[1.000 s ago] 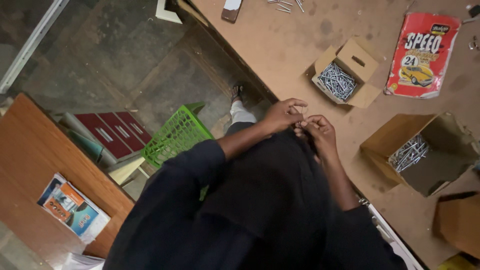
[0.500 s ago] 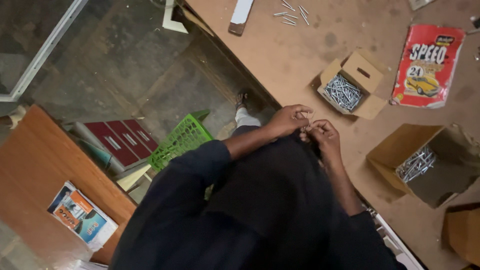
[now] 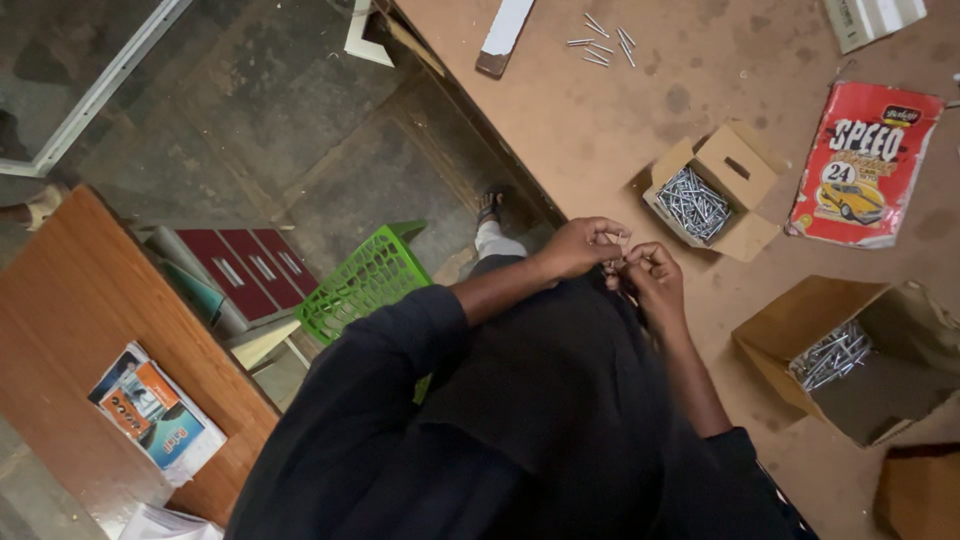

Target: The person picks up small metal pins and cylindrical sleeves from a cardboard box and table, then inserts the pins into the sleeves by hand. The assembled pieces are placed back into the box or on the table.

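Brown bench (image 3: 600,130) carries open nail boxes; left hand (image 3: 578,247) and right hand (image 3: 652,280) stay pinched together on small nails (image 3: 616,262), barely shifted; fiddling continues.

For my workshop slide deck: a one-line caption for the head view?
Both hands, left hand and right hand, pinch nails together beside an open nail box on the brown table.

Counter (image 3: 560,120): dusty brown. Basket (image 3: 365,280): bright green lattice. Packet (image 3: 865,165): red, yellow car print. Nail boxes (image 3: 715,190): tan cardboard; nails (image 3: 690,203) silver-grey. Sleeves (image 3: 370,400): black.
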